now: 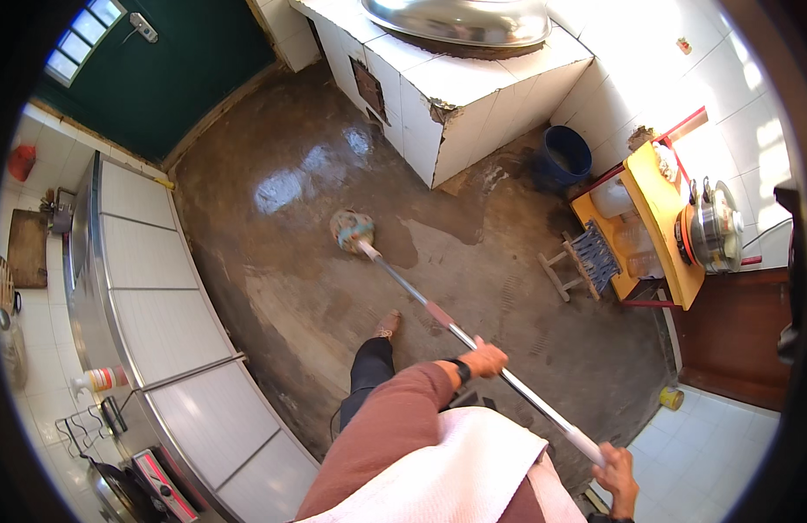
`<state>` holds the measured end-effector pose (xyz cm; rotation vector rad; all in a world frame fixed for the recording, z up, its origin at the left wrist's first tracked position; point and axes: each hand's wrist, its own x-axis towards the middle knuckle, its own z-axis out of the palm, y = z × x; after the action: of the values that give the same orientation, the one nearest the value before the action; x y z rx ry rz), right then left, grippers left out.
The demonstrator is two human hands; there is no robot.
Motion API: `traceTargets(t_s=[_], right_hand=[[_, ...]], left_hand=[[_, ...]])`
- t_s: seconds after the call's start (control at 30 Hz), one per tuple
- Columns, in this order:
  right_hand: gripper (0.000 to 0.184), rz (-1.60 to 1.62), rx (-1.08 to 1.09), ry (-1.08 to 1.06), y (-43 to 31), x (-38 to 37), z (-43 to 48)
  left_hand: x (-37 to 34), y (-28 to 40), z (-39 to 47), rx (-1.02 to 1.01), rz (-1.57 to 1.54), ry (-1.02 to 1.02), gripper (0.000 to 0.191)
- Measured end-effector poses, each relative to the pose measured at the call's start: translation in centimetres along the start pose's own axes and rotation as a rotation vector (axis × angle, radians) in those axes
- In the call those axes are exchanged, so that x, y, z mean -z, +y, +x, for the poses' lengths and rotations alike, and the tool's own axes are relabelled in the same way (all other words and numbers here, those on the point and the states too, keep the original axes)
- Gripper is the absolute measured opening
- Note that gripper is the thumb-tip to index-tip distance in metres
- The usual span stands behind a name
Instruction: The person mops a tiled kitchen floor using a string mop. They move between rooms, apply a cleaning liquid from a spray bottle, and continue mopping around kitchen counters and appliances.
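Note:
My left hand [485, 358] grips the metal handle of a mop [403, 282] around its middle, a dark watch band on the wrist. Lower right, my right hand [618, 477] is closed around the pale end grip of the same handle. The handle slants up and left to a round mop head [351, 230] of mixed cloth, which rests on the concrete floor [469, 281]. Around and beyond the head the floor is dark and wet, with shiny patches. Nearer me it looks lighter, with shoe prints. One brown shoe [389, 324] shows left of the handle.
A tiled stove block [416, 131] with a chipped corner stands ahead, a blue bucket [565, 157] beside it. To the right are a small woven stool [593, 255] and a yellow shelf [658, 216] bearing pots. Cabinets [158, 294] line the left; a tin [671, 398] sits lower right.

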<state>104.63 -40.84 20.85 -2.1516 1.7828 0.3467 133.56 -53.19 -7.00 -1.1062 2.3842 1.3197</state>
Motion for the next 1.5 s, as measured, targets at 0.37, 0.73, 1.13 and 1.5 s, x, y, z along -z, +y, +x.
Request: traceTargets(t_s=[0.37, 0.73, 1.13, 1.5], right_hand=[[0.013, -0.361, -0.215, -0.034, 5.8, 10.6, -7.2], [0.025, -0.409, 0.129, -0.077, -7.3, 2.7, 12.1], [0.015, -0.264, 0.811, -0.259, -46.5, -6.7, 28.1], [0.02, -0.284, 0.837, -0.322, -33.3, -2.8, 22.6]], left_hand=[[-3.4, 13.2, 5.9, -0.578, -0.282, -0.01, 0.023], [-0.2, -8.9, -7.6, -0.018, -0.204, 0.533, 0.012], [1.1, -30.4, -34.4, 0.986, -0.138, 0.822, 0.013], [-1.2, -25.7, -30.2, 0.86, -0.176, 0.71, 0.013]])
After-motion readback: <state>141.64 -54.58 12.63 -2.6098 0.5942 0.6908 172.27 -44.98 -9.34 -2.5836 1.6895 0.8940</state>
